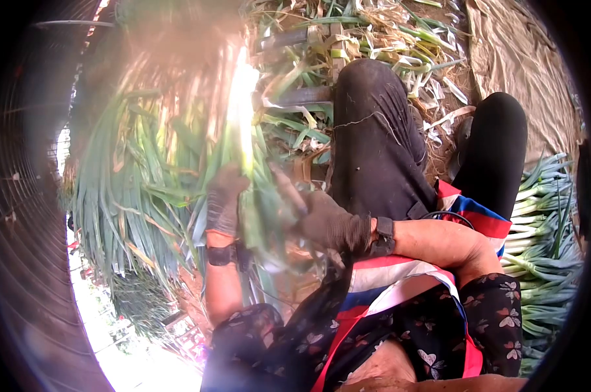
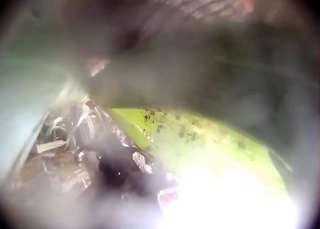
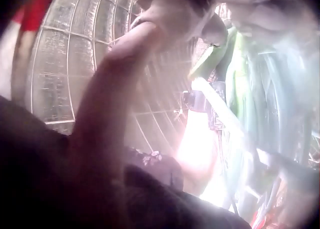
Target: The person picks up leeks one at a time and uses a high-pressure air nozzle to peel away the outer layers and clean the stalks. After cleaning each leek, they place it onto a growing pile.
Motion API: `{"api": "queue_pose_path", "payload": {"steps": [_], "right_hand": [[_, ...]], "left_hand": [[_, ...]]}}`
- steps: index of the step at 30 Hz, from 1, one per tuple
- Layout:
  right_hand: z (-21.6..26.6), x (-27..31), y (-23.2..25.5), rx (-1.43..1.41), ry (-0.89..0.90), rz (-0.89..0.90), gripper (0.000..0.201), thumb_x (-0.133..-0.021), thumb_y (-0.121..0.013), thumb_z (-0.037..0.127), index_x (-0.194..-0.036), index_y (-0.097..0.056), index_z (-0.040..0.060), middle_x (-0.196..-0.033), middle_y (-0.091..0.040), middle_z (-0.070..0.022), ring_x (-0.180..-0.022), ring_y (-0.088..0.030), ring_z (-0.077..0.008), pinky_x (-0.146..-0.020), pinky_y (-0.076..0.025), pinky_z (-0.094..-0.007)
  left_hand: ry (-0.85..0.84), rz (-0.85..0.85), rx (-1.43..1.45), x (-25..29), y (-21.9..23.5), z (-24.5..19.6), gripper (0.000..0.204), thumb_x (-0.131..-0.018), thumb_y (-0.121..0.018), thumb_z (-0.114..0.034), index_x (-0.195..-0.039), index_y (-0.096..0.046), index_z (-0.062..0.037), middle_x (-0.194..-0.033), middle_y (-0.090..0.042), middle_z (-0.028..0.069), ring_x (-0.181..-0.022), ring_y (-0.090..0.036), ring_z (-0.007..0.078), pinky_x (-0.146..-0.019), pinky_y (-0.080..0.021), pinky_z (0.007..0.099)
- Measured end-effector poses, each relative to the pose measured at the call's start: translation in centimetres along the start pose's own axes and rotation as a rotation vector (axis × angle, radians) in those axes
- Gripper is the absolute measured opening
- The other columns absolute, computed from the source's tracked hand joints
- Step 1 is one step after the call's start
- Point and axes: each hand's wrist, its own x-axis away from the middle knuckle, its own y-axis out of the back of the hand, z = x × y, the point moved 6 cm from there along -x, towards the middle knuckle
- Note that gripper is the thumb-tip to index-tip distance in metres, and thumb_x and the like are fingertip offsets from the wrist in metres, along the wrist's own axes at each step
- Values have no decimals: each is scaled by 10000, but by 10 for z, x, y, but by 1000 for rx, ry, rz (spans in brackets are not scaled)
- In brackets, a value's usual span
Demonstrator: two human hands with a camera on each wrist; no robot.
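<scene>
In the head view, my gloved left hand (image 1: 226, 199) grips a spring onion (image 1: 246, 140) whose pale stalk runs up past the fingers. Its green leaves (image 1: 259, 219) hang below the hand, blurred. Close on the other side is my gloved right hand (image 1: 331, 221), fingers pointing toward the leaves; whether they pinch a leaf I cannot tell. The right wrist view has long green leaves (image 3: 242, 84) beside a dark glove (image 3: 215, 29). A bright, speckled yellow-green leaf (image 2: 170, 134) fills much of the left wrist view, which is hazy.
A thick heap of spring onions (image 1: 132, 163) lies on the left. Cut leaves and peelings (image 1: 406, 46) litter the ground beyond the knees. Trimmed spring onions (image 1: 537, 242) are stacked at the right, below a tan cloth (image 1: 521, 72). A dark ribbed wall (image 1: 24, 196) curves along the left.
</scene>
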Motion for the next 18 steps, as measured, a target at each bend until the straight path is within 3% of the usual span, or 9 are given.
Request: {"api": "queue_pose_path", "payload": {"steps": [3, 6, 9, 11, 12, 14, 16, 18], "right_hand": [[-22, -5, -5, 274, -26, 142, 508, -736, -740, 183, -1177, -571, -6, -822, -657, -111, -705, -625, -215, -696, -511, -357], [0, 3, 2, 110, -29, 65, 455, -744, -720, 168, -1129, -581, -30, -787, -642, -103, -671, -617, -202, -672, -515, -344], [0, -5, 15, 182, 75, -55, 345, -745, -700, 146, -1020, -603, -37, -766, -628, -93, -661, -610, -174, -650, -511, -323], [-5, -14, 24, 286, 225, -119, 273, -745, -689, 131, -949, -611, -31, -757, -622, -86, -660, -605, -158, -635, -504, -308], [-5, -15, 28, 287, 318, -153, 242, -746, -683, 124, -922, -610, -25, -752, -621, -83, -659, -602, -151, -628, -499, -301], [-18, -23, 35, 171, 251, -199, 207, -746, -674, 114, -889, -610, -21, -742, -617, -76, -658, -596, -142, -618, -493, -293], [-34, -38, 43, 5, 3, -232, 197, -745, -668, 107, -883, -613, -23, -734, -618, -74, -658, -591, -140, -615, -490, -293], [-31, -40, 48, -32, -103, -284, 193, -744, -662, 98, -887, -617, -24, -731, -624, -75, -663, -589, -140, -611, -489, -293]], "left_hand": [[96, 36, 165, 0, 10, 0, 365, -817, -511, -100, -1139, -560, 64, -901, -659, 115, -625, -611, 168, -552, -511, 260], [273, 18, 446, 14, -4, -36, 327, -826, -553, -148, -1094, -570, 38, -848, -646, 102, -545, -576, 154, -521, -506, 256], [205, 54, 315, 19, -18, -17, 298, -817, -580, -189, -1040, -578, 10, -776, -607, 64, -561, -573, 127, -515, -498, 240], [232, 97, 296, 42, -45, -39, 266, -776, -600, -179, -989, -585, -20, -758, -571, 33, -620, -567, 115, -552, -480, 243], [219, 112, 79, 48, -56, -44, 281, -754, -585, -154, -1002, -591, -23, -774, -571, 32, -635, -562, 129, -572, -478, 254], [143, 165, 61, 69, -79, -29, 305, -744, -585, -152, -1018, -591, -19, -790, -578, 39, -668, -568, 134, -600, -480, 253], [148, 166, 142, 86, -98, -21, 318, -743, -582, -151, -1030, -591, -14, -808, -586, 46, -703, -577, 141, -631, -482, 257], [230, 111, 320, 101, -111, -43, 322, -751, -577, -151, -1039, -591, -8, -827, -596, 54, -742, -588, 149, -664, -485, 264]]}}
